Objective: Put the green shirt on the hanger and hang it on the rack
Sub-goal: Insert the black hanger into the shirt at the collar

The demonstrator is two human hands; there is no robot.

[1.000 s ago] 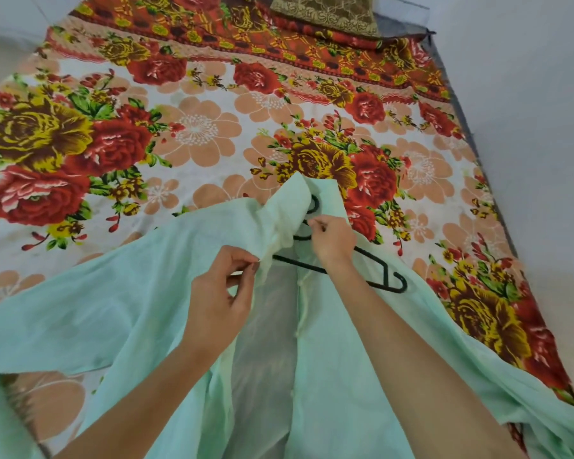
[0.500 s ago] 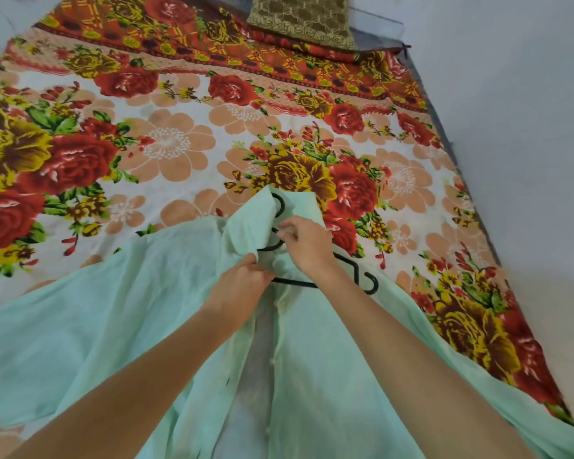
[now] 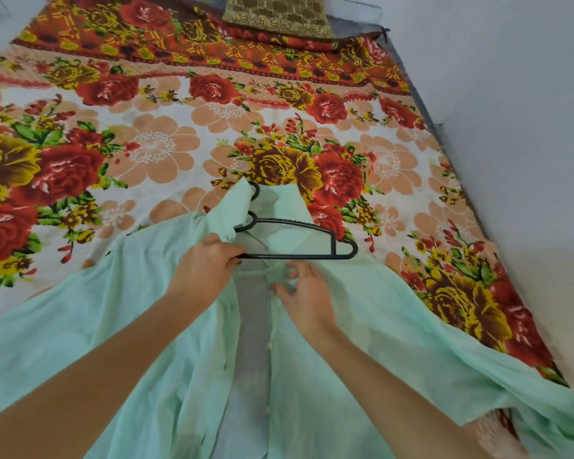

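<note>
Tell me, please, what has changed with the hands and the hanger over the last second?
The right hand left the neck of the black plastic hanger and dropped to pinch the front edge of the pale green shirt. The left hand moved up from the shirt's other edge and now grips the hanger's bottom bar. The shirt stays spread on the floral bedsheet.

Bed [image 3: 411,180] covered by floral sheet [image 3: 153,150], pillow [image 3: 279,14] at far end, green shirt [image 3: 80,319] spread open over near half, collar toward centre, black hanger [image 3: 299,256] on collar area.
</note>
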